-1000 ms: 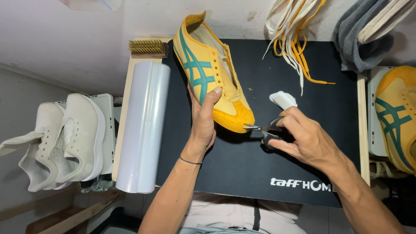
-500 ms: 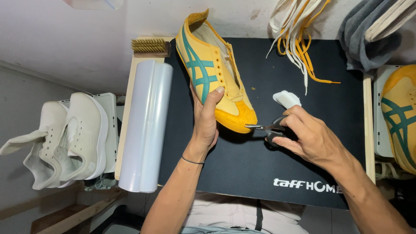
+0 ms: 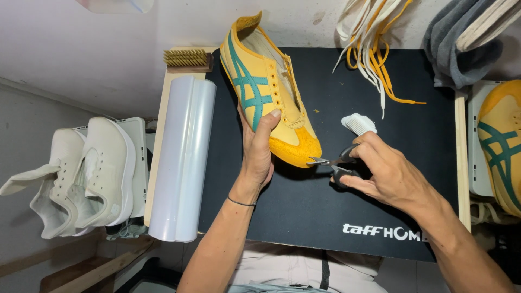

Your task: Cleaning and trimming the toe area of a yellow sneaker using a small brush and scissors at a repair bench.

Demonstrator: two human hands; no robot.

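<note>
Comparing with a second ago, little has shifted: the yellow shoe (image 3: pixel 271 92) is still gripped by the left hand (image 3: pixel 259 149). The small scissors (image 3: pixel 332 163) remain clasped in the right hand (image 3: pixel 388 176), tips at the toe, so trimming appears ongoing.

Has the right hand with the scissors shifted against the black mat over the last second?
No clear move: the right hand keeps the scissors at the yellow shoe's toe, just below the white brush on the black mat.

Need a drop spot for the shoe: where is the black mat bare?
Bare: black mat near edge, between left hand and right hand; also right of the yellow-and-cream laces. Crowded: centre, with yellow-and-teal sneaker, small scissors, white brush.
</note>
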